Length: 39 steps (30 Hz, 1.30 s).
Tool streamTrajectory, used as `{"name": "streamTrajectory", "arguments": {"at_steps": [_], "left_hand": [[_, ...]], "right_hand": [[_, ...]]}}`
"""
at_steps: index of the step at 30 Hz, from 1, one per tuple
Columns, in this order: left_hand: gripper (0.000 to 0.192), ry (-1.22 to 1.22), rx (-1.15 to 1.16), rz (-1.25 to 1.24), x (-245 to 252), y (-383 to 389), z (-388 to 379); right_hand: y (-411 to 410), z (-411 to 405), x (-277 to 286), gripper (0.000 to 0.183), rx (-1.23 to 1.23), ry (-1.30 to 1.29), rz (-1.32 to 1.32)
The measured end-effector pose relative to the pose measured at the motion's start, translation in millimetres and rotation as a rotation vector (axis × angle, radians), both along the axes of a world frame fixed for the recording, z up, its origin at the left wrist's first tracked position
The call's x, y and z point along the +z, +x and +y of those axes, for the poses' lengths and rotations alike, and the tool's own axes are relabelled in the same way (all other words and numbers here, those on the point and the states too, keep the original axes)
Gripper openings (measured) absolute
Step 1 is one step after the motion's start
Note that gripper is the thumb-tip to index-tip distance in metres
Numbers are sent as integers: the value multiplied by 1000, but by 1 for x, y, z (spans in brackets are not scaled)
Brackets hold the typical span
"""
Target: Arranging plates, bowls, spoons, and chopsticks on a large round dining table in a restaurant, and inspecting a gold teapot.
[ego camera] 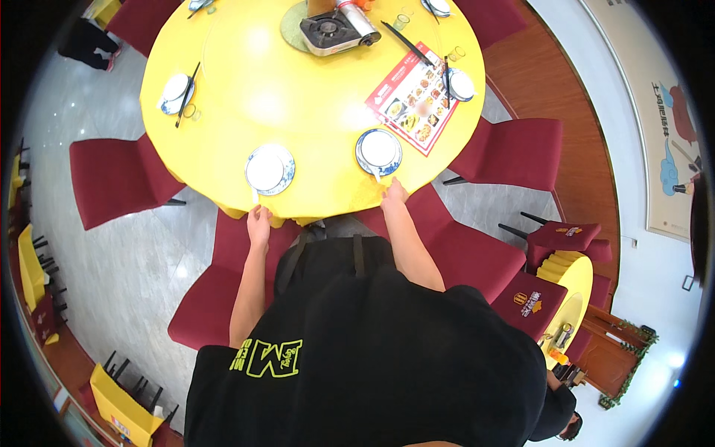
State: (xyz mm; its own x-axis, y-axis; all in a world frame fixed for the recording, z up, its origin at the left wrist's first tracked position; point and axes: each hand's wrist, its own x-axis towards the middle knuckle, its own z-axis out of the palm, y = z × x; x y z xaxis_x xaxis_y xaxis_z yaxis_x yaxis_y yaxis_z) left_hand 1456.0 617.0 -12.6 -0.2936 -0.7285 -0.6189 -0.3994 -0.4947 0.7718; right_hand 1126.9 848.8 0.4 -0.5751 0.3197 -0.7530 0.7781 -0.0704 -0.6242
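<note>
A white bowl (265, 171) rests on a blue-and-white saucer (287, 170) near the table's front edge. A white spoon (255, 196) points from it toward me. My left hand (258, 223) is at the table edge, fingertips close to the spoon's end; contact is unclear. To the right, a second white bowl (379, 148) sits on a similar saucer (363, 162), with a white spoon (377, 176) also pointing my way. Just right of and below that spoon is my right hand (395, 194), over the edge of the yellow tablecloth (321, 190), fingers partly curled. I see nothing held in either hand.
A picture menu (413, 103) lies at right with black chopsticks (408, 43) across its corner. A portable gas stove (332, 33) stands farther back. Dark red chairs (120, 176) surround the table, two close beside me. Another person (553, 410) is at lower right.
</note>
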Motion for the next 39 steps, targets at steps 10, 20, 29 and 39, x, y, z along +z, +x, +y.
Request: {"name": "streamTrajectory", "arguments": {"at_steps": [10, 20, 29, 39], "left_hand": [[10, -127, -236, -119, 6, -14, 40], [18, -75, -176, -228, 19, 51, 90], [22, 42, -78, -429, 47, 74, 109], [31, -98, -259, -462, 40, 41, 87]], "right_hand": [[-181, -31, 17, 17, 506, 244, 900], [-406, -152, -2, 59, 1059, 845, 1105], [-472, -209, -9, 56, 1174, 1068, 617], [-401, -194, -8, 30, 1417, 1138, 789]]}}
